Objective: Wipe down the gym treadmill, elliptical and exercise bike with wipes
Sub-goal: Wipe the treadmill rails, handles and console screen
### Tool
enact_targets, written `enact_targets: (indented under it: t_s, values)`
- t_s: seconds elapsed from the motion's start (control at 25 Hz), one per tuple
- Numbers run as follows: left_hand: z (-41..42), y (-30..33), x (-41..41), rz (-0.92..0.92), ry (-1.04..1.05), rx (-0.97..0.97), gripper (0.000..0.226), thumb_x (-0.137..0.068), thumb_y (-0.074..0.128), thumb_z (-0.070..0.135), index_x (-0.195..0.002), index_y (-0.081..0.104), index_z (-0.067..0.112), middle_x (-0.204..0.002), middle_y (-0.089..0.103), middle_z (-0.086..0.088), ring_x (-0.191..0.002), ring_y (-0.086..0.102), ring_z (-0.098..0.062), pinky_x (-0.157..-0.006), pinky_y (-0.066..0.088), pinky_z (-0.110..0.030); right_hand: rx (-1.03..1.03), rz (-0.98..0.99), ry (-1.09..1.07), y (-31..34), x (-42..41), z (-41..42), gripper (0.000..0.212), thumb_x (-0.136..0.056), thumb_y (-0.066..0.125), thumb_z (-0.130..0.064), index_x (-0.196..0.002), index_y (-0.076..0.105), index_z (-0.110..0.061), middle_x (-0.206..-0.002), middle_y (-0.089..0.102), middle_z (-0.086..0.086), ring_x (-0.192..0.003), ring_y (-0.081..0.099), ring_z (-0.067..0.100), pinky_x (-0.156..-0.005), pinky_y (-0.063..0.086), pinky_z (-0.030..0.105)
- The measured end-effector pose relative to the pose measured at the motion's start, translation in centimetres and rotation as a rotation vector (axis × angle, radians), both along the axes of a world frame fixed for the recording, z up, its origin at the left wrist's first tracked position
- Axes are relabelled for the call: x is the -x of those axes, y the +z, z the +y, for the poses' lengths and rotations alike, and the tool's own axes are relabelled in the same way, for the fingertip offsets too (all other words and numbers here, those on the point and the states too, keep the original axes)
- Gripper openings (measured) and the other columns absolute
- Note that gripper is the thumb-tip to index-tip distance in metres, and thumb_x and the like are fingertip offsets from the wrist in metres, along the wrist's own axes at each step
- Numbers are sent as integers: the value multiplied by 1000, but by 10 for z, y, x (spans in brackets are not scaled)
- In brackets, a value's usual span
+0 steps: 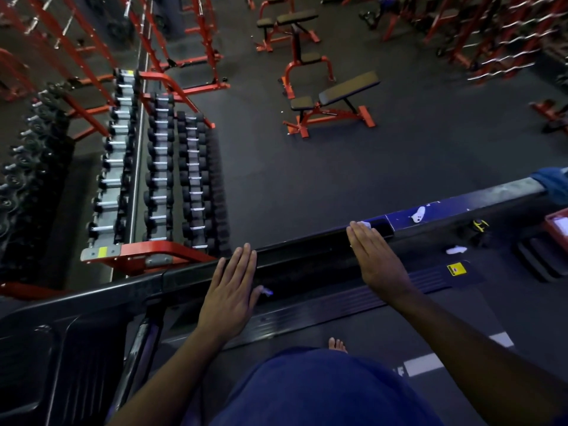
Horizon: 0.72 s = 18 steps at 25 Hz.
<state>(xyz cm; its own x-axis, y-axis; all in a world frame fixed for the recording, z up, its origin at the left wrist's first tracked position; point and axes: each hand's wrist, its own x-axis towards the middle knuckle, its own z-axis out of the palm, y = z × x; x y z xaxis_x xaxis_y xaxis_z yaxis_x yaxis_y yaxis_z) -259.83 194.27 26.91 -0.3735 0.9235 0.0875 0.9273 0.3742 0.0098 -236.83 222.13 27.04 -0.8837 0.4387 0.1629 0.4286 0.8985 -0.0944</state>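
- The left hand (229,298) lies flat, fingers straight and together, palm down on the black side rail (301,262) of the treadmill; its grip is released, grasping nothing that can be made out.
- A small pale scrap (266,292) shows just beside that hand's thumb side, on the rail; what it is cannot be told.
- The right hand (376,261) also lies flat with straight fingers, farther along the same rail, pressing down on a white wipe (365,224) whose edge peeks out past the fingertips; this grip is released too, pressing rather than clutching.
- The treadmill belt (461,321) runs below the rail, with a bare foot (337,345) standing on it.
- Another white scrap (456,249) lies on the treadmill's deck near a yellow warning sticker (455,268).
- A white patch (418,214) sits on the blue stretch of rail beyond the right hand.
- A blue cloth (551,186) hangs over the rail's far right end.
- Beyond the rail, on the gym floor, stand a red dumbbell rack (159,167) and red-framed benches (332,109).
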Motion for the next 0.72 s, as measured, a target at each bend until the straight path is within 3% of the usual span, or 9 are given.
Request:
enact_targets:
  t_s: [0.24, 0.36, 0.44, 0.64, 0.72]
  values:
    - [40, 9, -1, -1, -240, 62, 64, -106, 31, 43, -161, 22, 10, -170, 12, -4, -157, 10, -20, -123, 23, -50, 165, 61, -122, 7, -21, 33, 82, -73, 46, 25, -151, 39, 0, -158, 36, 15, -148, 32, 30, -118, 32, 42]
    - [68, 12, -4, -20, -372, 99, 64, -108, 27, 44, -162, 18, 12, -171, 10, -3, -157, 7, -19, -125, 16, -45, 422, 182, -475, 2, -35, 40, 73, -85, 38, 17, -154, 37, -8, -160, 36, 7, -148, 34, 22, -118, 30, 35]
    - [74, 13, -2, -38, -401, 108, 63, -108, 27, 44, -162, 17, 12, -171, 11, -3, -157, 8, -18, -125, 14, -42, 482, 280, -608, 7, -44, 42, 63, -91, 37, 12, -150, 43, -8, -155, 44, 8, -142, 43, 23, -118, 33, 37]
    - [59, 15, 8, -118, -408, 70, 62, -109, 31, 41, -163, 15, 13, -171, 7, -1, -157, 5, -15, -126, 9, -37, 368, 324, -424, 25, -21, 35, 59, -93, 38, 11, -148, 47, -10, -153, 47, 6, -144, 40, 21, -118, 29, 32]
    - [49, 16, 13, -153, -379, 51, 62, -109, 30, 41, -162, 16, 13, -171, 6, 0, -157, 5, -15, -127, 7, -36, 342, 268, -373, 15, -7, 30, 56, -93, 42, 12, -146, 49, -8, -152, 47, 11, -144, 40, 27, -118, 34, 41]
